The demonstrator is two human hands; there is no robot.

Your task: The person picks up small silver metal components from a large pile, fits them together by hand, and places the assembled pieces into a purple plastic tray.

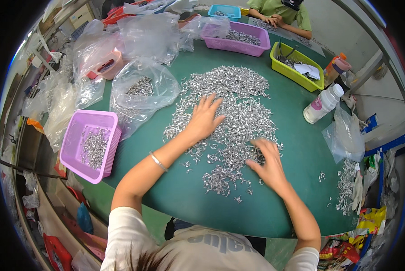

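A wide heap of small, curved, silvery metal pieces point(245, 117) is spread over the green tabletop point(166, 192). My left hand point(204, 118) lies on the heap's left part, fingers spread and pointing away from me. A light bracelet point(158, 161) circles my left wrist. Over the heap's right edge is my right hand point(268, 165), slightly blurred, its thumb and fingers apart and curved around some of the pieces. Neither hand grips anything that I can see. A smaller clump of pieces point(223, 178) lies between my right hand and the table's near edge.
A purple basket point(113, 151) with metal pieces stands left, beside an open plastic bag point(159, 97) of them. Farther back are a purple tub point(234, 45) and a yellow-green basket point(297, 80). A white bottle point(323, 104) stands right. Another person point(297, 20) sits across the table.
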